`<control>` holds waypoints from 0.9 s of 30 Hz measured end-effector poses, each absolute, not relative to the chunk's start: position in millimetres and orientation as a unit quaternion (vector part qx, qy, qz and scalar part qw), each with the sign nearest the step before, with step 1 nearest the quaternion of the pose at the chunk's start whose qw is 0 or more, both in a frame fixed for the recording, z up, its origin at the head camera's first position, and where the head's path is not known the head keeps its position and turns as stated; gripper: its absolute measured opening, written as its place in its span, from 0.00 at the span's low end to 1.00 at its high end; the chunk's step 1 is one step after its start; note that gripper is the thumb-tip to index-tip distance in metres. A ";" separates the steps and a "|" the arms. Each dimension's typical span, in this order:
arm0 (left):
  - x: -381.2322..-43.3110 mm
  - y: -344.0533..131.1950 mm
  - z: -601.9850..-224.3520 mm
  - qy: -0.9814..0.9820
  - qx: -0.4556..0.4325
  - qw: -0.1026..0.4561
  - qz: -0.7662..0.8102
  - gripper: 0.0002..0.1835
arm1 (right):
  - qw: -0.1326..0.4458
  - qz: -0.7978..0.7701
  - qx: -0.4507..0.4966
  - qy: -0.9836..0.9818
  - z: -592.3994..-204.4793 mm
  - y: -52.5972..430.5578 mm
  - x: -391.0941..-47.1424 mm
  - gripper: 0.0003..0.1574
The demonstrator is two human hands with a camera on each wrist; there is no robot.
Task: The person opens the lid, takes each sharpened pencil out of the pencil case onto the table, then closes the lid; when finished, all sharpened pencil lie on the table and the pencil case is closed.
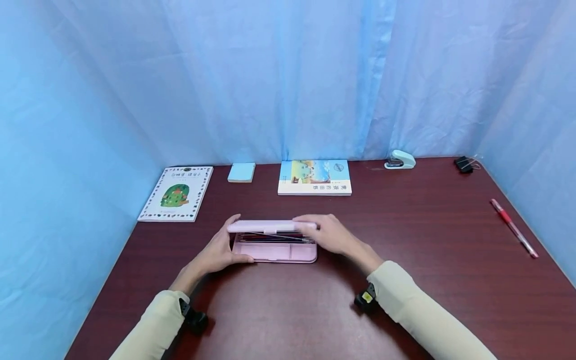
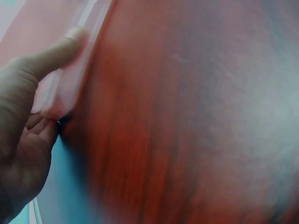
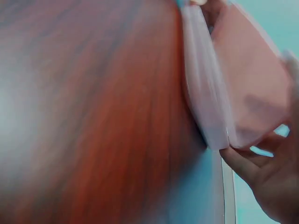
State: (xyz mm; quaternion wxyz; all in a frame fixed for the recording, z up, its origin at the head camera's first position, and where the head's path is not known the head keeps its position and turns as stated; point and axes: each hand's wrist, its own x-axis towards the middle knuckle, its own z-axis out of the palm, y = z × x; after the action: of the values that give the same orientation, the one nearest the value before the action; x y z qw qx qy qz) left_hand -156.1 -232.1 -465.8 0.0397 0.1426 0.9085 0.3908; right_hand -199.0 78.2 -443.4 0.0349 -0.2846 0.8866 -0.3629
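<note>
A pink pencil case [image 1: 275, 252] lies on the table with its lid [image 1: 252, 226] partly raised. Several pencils or pens [image 1: 270, 238] show in its back compartment, while the front compartments look bare. My left hand [image 1: 220, 251] grips the case's left end, thumb along the front edge and fingers behind. In the left wrist view that thumb [image 2: 60, 53] presses the case's side. At the other end, my right hand [image 1: 330, 233] holds the lid, fingers over its top. The right wrist view shows fingers [image 3: 245, 163] around the end of the case.
Along the back lie a picture book [image 1: 173, 195], a light blue note pad [image 1: 241, 172], another book [image 1: 315, 187], a mint stapler [image 1: 401, 160] and a black binder clip [image 1: 465, 164]. A red pen [image 1: 513, 227] is at far right. Blue curtains [image 1: 270, 75] enclose the table.
</note>
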 end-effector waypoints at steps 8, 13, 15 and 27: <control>-153.8 -228.2 -463.4 0.894 0.152 0.043 0.418 0.70 | 0.158 -0.504 -0.049 0.848 -433.5 68.9 -235.2 0.50; -156.5 -227.7 -456.2 0.922 0.159 0.048 0.350 0.68 | 0.174 -0.532 0.011 0.829 -435.5 73.3 -245.9 0.38; -157.5 -226.6 -453.3 0.929 0.160 0.054 0.328 0.68 | 0.103 -0.503 -0.015 0.858 -433.7 75.7 -242.8 0.30; -158.6 -223.1 -445.5 0.940 0.145 0.082 0.299 0.68 | 0.049 -0.375 -0.322 0.868 -429.3 58.6 -189.8 0.19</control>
State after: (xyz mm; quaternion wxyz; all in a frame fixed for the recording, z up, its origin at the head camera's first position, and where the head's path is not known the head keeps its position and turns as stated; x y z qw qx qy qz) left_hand -158.6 -223.1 -445.5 0.0818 0.1452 0.9396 0.2988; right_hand -189.8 58.6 -429.3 0.0489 -0.3220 0.8678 -0.3752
